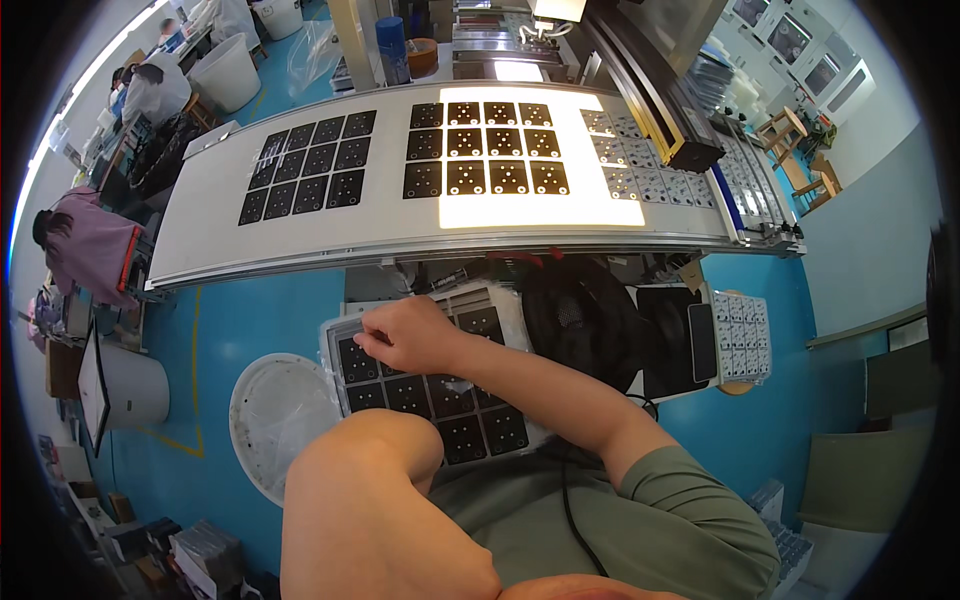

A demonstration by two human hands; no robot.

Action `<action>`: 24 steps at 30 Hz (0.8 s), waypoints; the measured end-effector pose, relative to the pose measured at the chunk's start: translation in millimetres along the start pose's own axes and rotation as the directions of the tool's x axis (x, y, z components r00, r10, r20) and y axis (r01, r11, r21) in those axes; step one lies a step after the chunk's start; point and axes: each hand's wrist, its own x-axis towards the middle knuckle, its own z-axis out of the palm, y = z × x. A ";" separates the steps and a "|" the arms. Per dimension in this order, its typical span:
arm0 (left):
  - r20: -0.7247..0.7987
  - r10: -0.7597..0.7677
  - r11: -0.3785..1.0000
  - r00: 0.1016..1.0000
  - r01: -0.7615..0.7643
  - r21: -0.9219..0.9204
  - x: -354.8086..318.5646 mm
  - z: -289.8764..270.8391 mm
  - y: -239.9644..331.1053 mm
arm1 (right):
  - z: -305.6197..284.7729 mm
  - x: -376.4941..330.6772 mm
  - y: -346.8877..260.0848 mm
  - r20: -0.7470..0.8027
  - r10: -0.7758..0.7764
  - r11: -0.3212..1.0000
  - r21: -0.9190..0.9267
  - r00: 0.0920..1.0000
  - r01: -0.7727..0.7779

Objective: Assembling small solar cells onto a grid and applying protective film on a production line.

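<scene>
My right hand [405, 337] reaches across from the right over a tray of black square plates [406, 394]. Its fingers are curled and pressed together near the tray's far left corner; what they hold, if anything, is too small to make out. Clear plastic film [524, 330] shows around the edges of the tray. Each plate carries small light dots or holes. My bent left arm [365, 490] fills the lower middle and overlaps the tray's near left side. The left hand itself does not show.
Ahead lies a white conveyor table [390, 220] with black plates [310, 165] in two grids, one brightly lit. A dark machine beam [650, 90] hangs over its right part. A round white bin [280, 425] stands left of the tray; a black bag [580, 320] and phone-like slab [703, 343] lie right.
</scene>
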 end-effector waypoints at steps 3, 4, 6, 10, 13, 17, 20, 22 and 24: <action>0.050 -0.005 1.000 0.999 0.004 0.028 0.8 -5.6 -1.2 | -0.6 -0.4 -0.7 0.006 0.005 1.000 0.014 1.000 -0.005; 0.066 -0.007 0.999 0.998 0.004 0.036 1.1 -6.6 -1.4 | -0.7 -0.3 -0.6 0.004 -0.002 1.000 0.009 1.000 0.002; 0.082 -0.009 0.999 0.997 0.005 0.044 2.1 -7.5 -1.8 | -0.8 -0.5 -0.4 0.001 -0.008 1.000 0.005 1.000 0.008; 0.021 -0.020 1.000 1.000 0.020 0.008 1.7 -10.1 -4.0 | -1.9 -2.3 3.8 -0.006 0.005 1.000 0.007 1.000 -0.005; 0.149 -0.164 0.986 0.975 0.166 0.003 -24.8 54.5 18.2 | 1.6 3.3 -6.0 0.003 -0.012 0.999 0.042 1.000 0.012; 0.091 -0.063 0.998 0.994 0.065 -0.021 -3.3 -17.0 -9.2 | -11.2 -3.0 9.0 -0.059 0.177 0.928 0.341 0.982 -0.147; -0.018 0.033 0.768 0.999 -0.014 0.641 -16.1 27.6 9.5 | -28.5 9.2 -4.0 -0.038 0.253 0.732 0.661 0.967 -0.166; 0.063 -0.334 0.854 0.941 0.273 0.444 -20.7 59.1 35.1 | -55.0 11.7 -19.5 -0.090 0.246 0.754 0.643 0.965 -0.133; 0.216 -0.625 0.777 0.750 0.571 0.264 -16.9 54.9 30.9 | -77.8 10.3 -27.2 -0.191 0.267 0.755 0.651 0.945 -0.081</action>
